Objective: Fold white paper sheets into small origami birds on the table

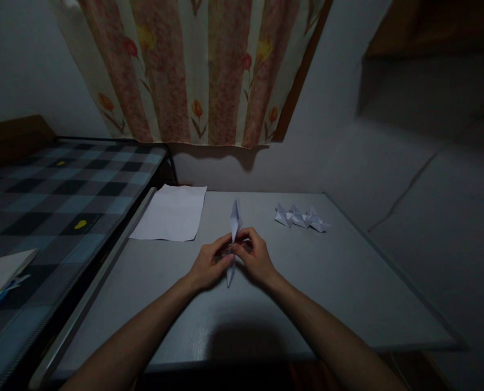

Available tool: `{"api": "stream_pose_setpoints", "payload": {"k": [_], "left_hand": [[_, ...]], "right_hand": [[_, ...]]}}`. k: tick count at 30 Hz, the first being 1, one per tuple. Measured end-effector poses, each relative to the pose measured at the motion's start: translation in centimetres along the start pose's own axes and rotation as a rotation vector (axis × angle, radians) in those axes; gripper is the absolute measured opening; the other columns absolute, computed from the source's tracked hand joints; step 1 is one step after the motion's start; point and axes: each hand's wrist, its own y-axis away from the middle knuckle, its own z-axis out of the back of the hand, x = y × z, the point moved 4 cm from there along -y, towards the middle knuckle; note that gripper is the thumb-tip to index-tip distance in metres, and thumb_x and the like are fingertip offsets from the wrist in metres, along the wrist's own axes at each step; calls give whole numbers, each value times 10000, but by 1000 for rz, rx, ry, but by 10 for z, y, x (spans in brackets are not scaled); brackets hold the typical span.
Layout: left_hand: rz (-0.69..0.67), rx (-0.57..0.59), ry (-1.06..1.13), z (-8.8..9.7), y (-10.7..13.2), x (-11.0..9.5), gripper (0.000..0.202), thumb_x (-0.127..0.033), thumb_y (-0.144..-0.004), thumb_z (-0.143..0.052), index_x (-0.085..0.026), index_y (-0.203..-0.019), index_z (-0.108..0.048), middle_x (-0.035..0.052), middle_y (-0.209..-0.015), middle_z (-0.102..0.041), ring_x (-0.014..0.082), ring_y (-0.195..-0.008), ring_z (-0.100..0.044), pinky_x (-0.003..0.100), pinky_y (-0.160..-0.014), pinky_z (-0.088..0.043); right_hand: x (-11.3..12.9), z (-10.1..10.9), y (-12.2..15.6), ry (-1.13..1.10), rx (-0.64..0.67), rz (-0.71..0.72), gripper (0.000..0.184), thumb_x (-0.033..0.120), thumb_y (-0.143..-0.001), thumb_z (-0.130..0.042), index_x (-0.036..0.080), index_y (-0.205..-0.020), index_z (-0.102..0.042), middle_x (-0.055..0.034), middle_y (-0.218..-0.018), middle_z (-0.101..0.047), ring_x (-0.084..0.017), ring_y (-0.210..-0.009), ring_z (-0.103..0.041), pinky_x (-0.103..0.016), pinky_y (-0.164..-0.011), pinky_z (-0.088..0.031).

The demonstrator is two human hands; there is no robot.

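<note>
A long, narrow folded piece of white paper (236,220) stands on end over the middle of the grey table (347,293), its upper tip pointing away from me and its lower tip showing below my fingers. My left hand (209,266) pinches it from the left. My right hand (256,258) pinches it from the right. Both hands meet at the paper's middle, fingers closed on it.
A flat white sheet (170,213) lies at the table's far left. Several small folded paper shapes (301,218) sit in a row at the far right. A bed with a checked cover (54,190) runs along the left, with folded papers (1,274) on it. A flowered curtain (201,70) hangs behind.
</note>
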Motion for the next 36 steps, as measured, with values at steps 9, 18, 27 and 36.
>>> {"api": "stream_pose_setpoints", "payload": {"k": [9, 18, 27, 36], "left_hand": [[-95, -73, -240, 1, 2, -7, 388, -237, -879, -481, -188, -1263, -515, 57, -1121, -690, 166, -933, -682, 274, -835, -533], [-188, -305, -560, 1, 4, -12, 110, -242, -866, -510, -179, -826, -589, 14, -692, -671, 121, -597, -639, 213, -597, -484], [-57, -453, -540, 14, 5, -8, 96, -216, -794, -527, -197, -712, -480, -67, -529, -477, 92, -446, -488, 208, -499, -385], [-112, -418, -554, 34, -2, 9, 293, -87, -740, -510, -181, -1007, -583, 40, -925, -570, 148, -777, -564, 275, -701, -482]], "right_hand": [[1, -5, 2, -55, 18, -15, 286, 350, -732, -667, 209, -902, -486, -12, -843, -610, -161, -753, -610, -293, -677, -524], [5, -3, 6, 238, -117, -12, 211, 227, -751, -541, 203, -955, -493, -8, -801, -631, -144, -628, -592, -264, -635, -488], [1, 10, 2, 326, -223, -39, 133, 227, -783, -505, 189, -903, -547, 46, -649, -542, -127, -558, -508, -228, -552, -376], [-31, 21, -7, 188, 65, -43, 258, 149, -795, -498, 184, -983, -671, -14, -861, -681, -147, -750, -607, -252, -687, -446]]}}
